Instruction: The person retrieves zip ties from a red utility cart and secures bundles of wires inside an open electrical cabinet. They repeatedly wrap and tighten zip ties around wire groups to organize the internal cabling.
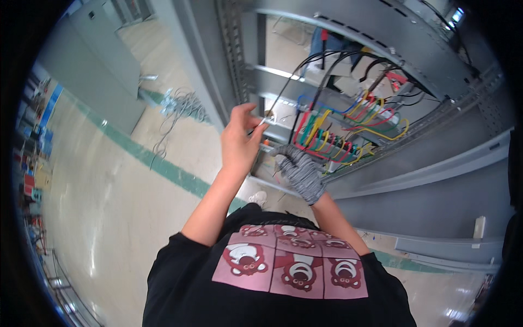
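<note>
My bare left hand (241, 139) pinches the whitish end of a thin black wire (284, 87) between thumb and fingers, beside the cabinet's upright post. From there the wire arcs up and right into a bundle. My right hand (303, 175), in a grey knit glove, is lower and to the right, with its fingers curled. What they hold, if anything, is hidden. Just beyond the glove is a row of terminals (333, 144) with red, yellow, green and black wires. A second wired row (378, 109) sits farther back.
The grey metal cabinet frame (199, 60) surrounds the wiring, with a perforated rail (354, 27) across the far side. Tangled grey cable (185, 106) lies on the floor to the left, near a green floor stripe (131, 147). Large grey panels (92, 65) stand at the far left.
</note>
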Available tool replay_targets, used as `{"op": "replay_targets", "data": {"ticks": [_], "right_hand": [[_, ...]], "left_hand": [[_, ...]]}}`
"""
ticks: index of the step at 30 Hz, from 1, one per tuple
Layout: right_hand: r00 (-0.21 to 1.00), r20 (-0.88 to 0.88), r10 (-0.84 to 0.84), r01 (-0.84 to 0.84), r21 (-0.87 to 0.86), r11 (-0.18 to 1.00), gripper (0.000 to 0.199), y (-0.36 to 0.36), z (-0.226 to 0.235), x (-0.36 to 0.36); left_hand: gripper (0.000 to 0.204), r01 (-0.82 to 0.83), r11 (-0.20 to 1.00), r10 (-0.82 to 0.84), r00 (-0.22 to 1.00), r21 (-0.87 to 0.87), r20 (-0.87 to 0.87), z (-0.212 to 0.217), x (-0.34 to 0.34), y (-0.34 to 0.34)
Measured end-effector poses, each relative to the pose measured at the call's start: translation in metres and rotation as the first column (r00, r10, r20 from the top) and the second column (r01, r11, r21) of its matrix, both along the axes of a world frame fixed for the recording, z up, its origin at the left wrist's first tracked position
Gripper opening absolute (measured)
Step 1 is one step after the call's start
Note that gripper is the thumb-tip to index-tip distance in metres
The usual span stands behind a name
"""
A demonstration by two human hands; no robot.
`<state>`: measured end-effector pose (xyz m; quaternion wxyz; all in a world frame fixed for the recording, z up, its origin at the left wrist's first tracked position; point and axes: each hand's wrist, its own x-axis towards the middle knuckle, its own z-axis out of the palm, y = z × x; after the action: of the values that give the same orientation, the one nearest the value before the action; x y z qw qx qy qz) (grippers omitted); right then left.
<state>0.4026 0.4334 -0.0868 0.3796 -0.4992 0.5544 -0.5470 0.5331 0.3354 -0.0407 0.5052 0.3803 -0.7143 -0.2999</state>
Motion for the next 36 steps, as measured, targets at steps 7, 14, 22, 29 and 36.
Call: {"op": "replay_targets", "data": {"ticks": [7,14,22,29,36], "right_hand": [[0.940,0.162,-0.300,0.305,-0.010,0.952,0.011,-0.030,0.022,-0.061],[0.848,0.217,-0.483,0.527,-0.266,0.807,0.013,-0.070,0.058,-0.122],[0.842,0.278,-0.462,0.514,-0.159,0.843,0.012,-0.099,0.126,-0.137],[0.902,0.416,-0.116,0.245,-0.271,0.931,0.010,-0.100,0.125,-0.144],[0.776,0.567,0.275,0.032,-0.471,0.882,0.029,-0.087,0.147,-0.132]], "left_hand": [[0.043,0.084,0.993,-0.085,0.996,0.077,0.004,-0.001,0.004,-0.013],[0.042,0.338,0.925,-0.321,0.939,0.171,-0.122,-0.002,-0.018,-0.037],[0.027,0.254,0.967,-0.253,0.949,0.016,0.188,0.040,-0.052,-0.084],[0.008,0.246,0.936,-0.217,0.966,-0.251,0.138,0.059,-0.066,-0.113],[0.015,0.835,0.499,-0.781,0.549,0.229,-0.298,0.102,-0.060,-0.094]]}}
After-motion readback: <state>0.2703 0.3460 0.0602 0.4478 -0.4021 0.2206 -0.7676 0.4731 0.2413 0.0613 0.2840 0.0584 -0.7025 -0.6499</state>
